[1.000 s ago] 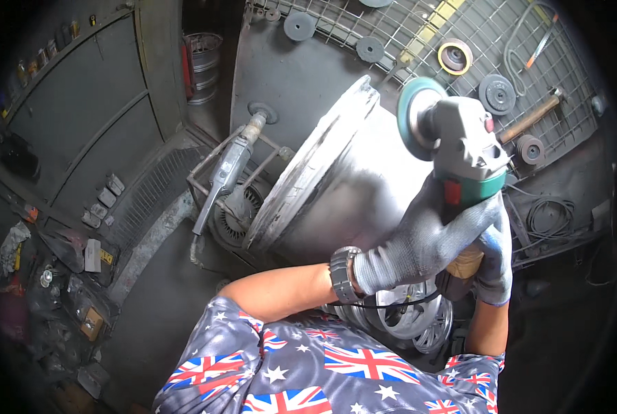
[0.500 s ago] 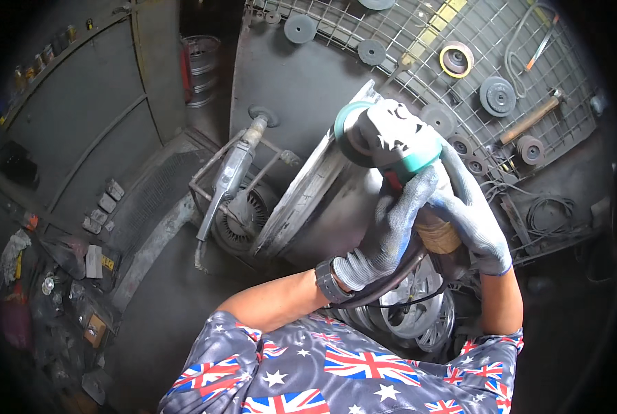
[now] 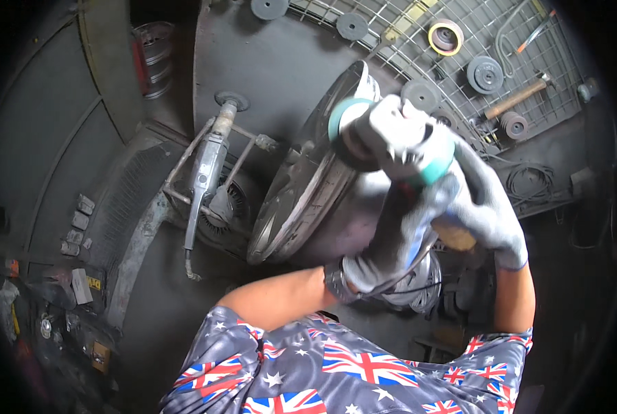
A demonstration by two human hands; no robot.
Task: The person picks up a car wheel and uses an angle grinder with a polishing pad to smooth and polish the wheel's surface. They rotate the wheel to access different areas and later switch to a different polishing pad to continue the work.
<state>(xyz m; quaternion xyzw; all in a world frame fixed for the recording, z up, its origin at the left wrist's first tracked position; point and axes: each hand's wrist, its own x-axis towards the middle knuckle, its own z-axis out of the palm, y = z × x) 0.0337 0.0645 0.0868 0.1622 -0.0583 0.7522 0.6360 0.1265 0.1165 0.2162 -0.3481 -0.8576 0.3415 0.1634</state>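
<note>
Grey-gloved, my L hand (image 3: 406, 229) + R hand (image 3: 486, 212) both clamped round the grinder (image 3: 403, 131); its disc (image 3: 350, 135) overlaps the wheel rim (image 3: 307, 188) in view, can't tell if touching; rim's just L of both hands, long axis slanting lower-L to upper-R, L hand nearer.

pass: floor (image 3: 163, 310) left of left sleeve (image 3: 218, 345) | block: wheel (image 3: 305, 186) beyond left forearm (image 3: 277, 300) | block: metal tool (image 3: 208, 169) left of wheel

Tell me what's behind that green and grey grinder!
Behind the grinder, a metal wheel shows at left and a grey disc peeks out above. Part of the wheel is covered; I can't see what lies straight behind the grinder.
</note>
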